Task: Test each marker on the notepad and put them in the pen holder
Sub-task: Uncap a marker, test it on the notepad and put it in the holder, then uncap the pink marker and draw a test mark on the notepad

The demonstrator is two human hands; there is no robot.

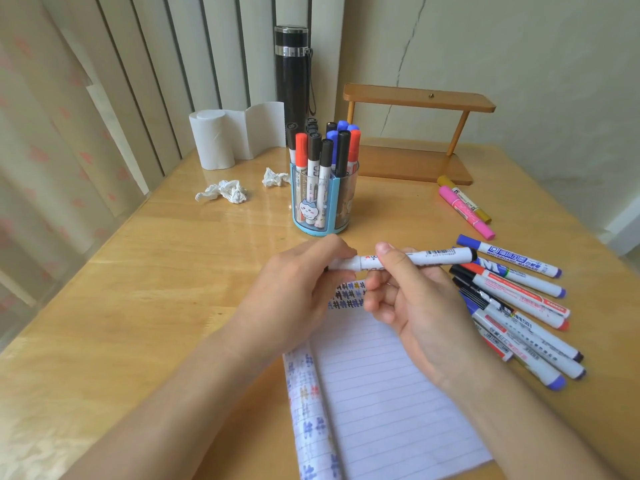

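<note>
The marker [433,255] lay level above the far end of the notepad [381,393]. The right hand [415,306] was curled round its barrel and the left hand [298,289] pinched its left end, where the cap seemed to be, though fingers hid it. The chief risk, I judged, was a cap giving way suddenly and jerking the tip across fingers or off the page. The holder [333,202], just beyond, was crowded, so a hasty drop could have jammed or tipped it. A swing of the right forearm could have scattered the loose markers [519,299] right of the pad.

All sat on a glossy wooden table [173,271]. Farther off stood a tissue roll [218,140], crumpled tissues [225,192], a flask [292,71] and a shelf [419,98]. A curtain [41,133] hung at left, and a cracked wall [519,46] stood behind.
</note>
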